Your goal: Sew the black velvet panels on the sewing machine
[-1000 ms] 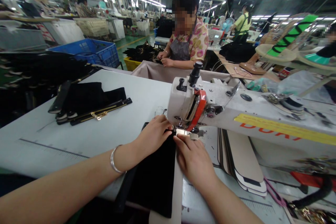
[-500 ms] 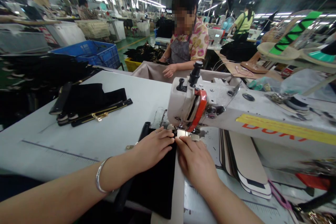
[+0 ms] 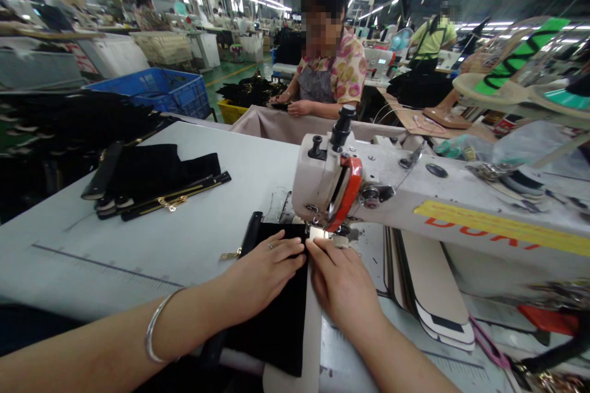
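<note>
A black fabric piece (image 3: 276,334) lies over a light strip (image 3: 312,344), with their far end at the needle area of the white sewing machine (image 3: 318,178). My left hand (image 3: 265,270) rests flat on the black fabric, fingers extended and slightly apart. My right hand (image 3: 343,276) presses its fingertips on the light strip beside the fabric's edge, just in front of the presser area; its fingers are close together. A gold zipper pull (image 3: 230,254) sticks out at the fabric's left side.
Black zippered pieces (image 3: 157,175) lie on the white table (image 3: 184,233) at left. Light panels (image 3: 431,276) and pink scissors (image 3: 488,344) are at right. A co-worker (image 3: 332,67) handles dark material beyond the machine, near a blue crate (image 3: 157,95).
My left hand has shifted slightly back and its wrist has moved left, while my right hand stays almost in place. The co-worker's hands have come together around dark material.
</note>
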`<state>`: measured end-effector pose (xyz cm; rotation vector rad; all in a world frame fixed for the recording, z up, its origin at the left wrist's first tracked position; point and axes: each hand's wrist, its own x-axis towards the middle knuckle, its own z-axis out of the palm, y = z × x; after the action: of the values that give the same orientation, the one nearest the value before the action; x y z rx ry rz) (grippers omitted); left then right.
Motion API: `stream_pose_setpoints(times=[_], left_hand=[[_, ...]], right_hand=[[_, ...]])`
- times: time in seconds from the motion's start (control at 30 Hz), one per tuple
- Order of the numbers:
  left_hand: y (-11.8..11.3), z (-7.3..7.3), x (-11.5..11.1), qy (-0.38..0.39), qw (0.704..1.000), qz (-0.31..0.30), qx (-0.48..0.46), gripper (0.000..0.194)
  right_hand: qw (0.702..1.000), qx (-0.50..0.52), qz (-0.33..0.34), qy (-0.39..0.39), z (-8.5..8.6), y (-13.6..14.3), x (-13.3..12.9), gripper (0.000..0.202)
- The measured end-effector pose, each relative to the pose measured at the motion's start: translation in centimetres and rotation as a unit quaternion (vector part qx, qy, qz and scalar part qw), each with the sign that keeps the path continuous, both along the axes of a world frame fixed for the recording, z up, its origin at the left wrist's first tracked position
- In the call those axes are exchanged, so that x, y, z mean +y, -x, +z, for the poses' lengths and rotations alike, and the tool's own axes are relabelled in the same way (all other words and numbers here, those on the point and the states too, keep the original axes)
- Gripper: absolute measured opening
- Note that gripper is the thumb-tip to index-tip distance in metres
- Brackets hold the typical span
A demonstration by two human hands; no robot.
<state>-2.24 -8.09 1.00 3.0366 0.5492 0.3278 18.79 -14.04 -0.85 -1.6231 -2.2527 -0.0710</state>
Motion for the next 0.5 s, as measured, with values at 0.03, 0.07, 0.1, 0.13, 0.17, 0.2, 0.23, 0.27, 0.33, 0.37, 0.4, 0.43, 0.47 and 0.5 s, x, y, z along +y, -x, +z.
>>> stream_pose_setpoints(times=[0.03,0.07,0.1,0.13,0.17,0.2,0.23,0.27,0.33,0.37,0.4,0.43,0.47,0.5], left_hand=[[-0.2,0.1,0.3,-0.005,1.0,0.002,0.0,0.034],[-0.4,0.2,0.5,-0.008,1.0,0.003,0.002,0.034],[-0.5,0.3,0.6,-0.008,1.0,0.004,0.005,0.034],[-0.6,0.5,0.6,-0.004,1.0,-0.001,0.005,0.033],[-0.5,0.7,0.4,0.003,1.0,-0.007,-0.001,0.033],[-0.3,0.9,0.1,0.014,1.0,-0.015,-0.012,0.032],[-0.1,1.2,-0.4,0.028,0.999,-0.021,-0.024,0.031],[0.2,1.5,-1.0,0.044,0.998,-0.025,-0.036,0.031],[1.0,1.8,-2.2,0.069,0.996,-0.032,-0.049,0.033],[1.4,1.8,-2.6,0.079,0.995,-0.037,-0.049,0.032],[1.8,1.8,-2.9,0.085,0.994,-0.046,-0.049,0.029],[2.2,1.8,-3.0,0.089,0.993,-0.055,-0.052,0.027],[2.5,1.7,-3.0,0.09,0.992,-0.06,-0.057,0.026],[2.7,1.6,-2.9,0.091,0.992,-0.063,-0.065,0.026]], right_hand=[[1.0,0.003,0.0,0.0,0.0,0.0,0.0,0.046],[1.0,0.005,-0.001,0.001,0.0,0.0,0.0,0.046],[1.0,0.006,-0.001,0.001,0.0,0.0,0.0,0.046],[1.0,0.006,-0.001,0.001,0.0,0.0,0.0,0.046],[1.0,0.005,0.0,0.0,0.0,0.0,0.0,0.046],[1.0,0.005,0.002,-0.002,0.0,0.0,0.0,0.046],[1.0,0.004,0.003,-0.005,0.0,0.0,0.0,0.045],[1.0,0.003,0.002,-0.009,0.0,0.0,0.1,0.045],[1.0,0.001,-0.001,-0.016,0.0,0.0,0.1,0.044],[1.0,0.0,-0.002,-0.017,0.0,0.1,0.2,0.044],[1.0,-0.002,-0.001,-0.018,0.1,0.1,0.2,0.044],[1.0,-0.002,0.0,-0.016,0.1,0.1,0.2,0.045],[1.0,-0.003,0.003,-0.014,0.2,0.1,0.2,0.045],[1.0,-0.003,0.004,-0.012,0.2,0.1,0.1,0.046]])
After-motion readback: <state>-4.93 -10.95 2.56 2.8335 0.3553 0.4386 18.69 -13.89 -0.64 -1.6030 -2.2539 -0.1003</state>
